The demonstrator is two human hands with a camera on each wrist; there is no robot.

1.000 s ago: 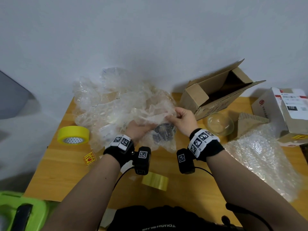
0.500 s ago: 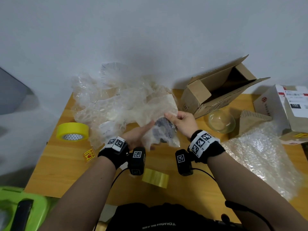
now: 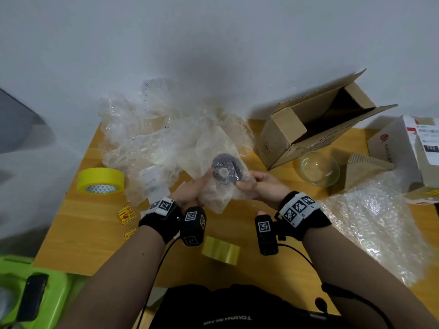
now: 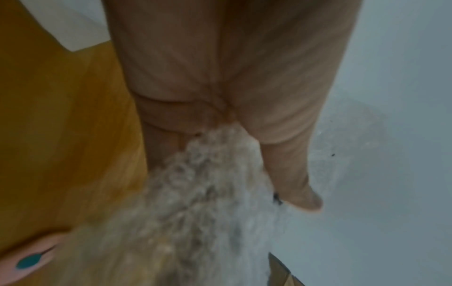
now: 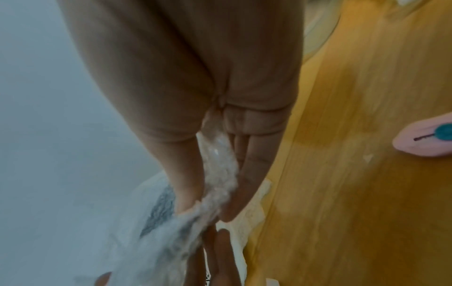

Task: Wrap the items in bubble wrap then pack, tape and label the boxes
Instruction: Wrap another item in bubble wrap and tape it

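**Disc turned up in its wrap**

Since a moment ago, the dark disc [image 3: 225, 170] has tipped face-up inside the bubble wrap [image 3: 215, 198], above the tabletop [image 3: 95, 224]. My left hand [image 3: 191, 192] cups the bundle; my right hand [image 3: 263, 188] pinches the wrap's edge. Loose folds could slip open, I judge, dropping it short of the open box [image 3: 306, 129], far right.

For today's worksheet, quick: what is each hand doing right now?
Left hand: holds the bubble-wrapped dark disc from below.
Right hand: pinches the bubble wrap around that disc.
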